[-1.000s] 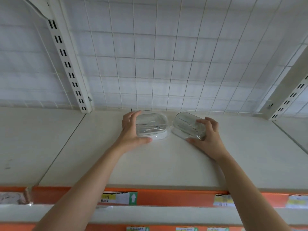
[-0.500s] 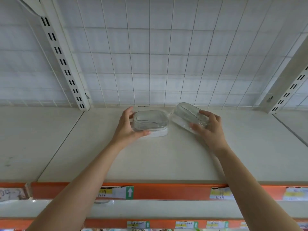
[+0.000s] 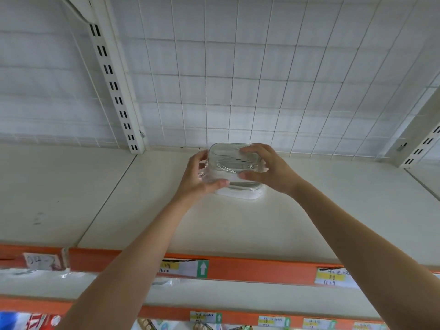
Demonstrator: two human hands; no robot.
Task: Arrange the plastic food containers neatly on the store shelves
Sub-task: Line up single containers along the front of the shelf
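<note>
Two clear plastic food containers sit one on top of the other near the back of the cream shelf. The upper container rests on the lower container, whose white base shows at the bottom right. My left hand grips the left side of the stack, thumb across the front. My right hand holds the upper container from the right, fingers over its top and thumb on its front.
A white wire grid panel backs the shelf. Slotted uprights stand at the left and far right. An orange price rail with paper tags runs along the front edge, with another shelf below.
My right hand lifted its container from beside the left one and set it on top. Both containers now form one stack held by both hands.
</note>
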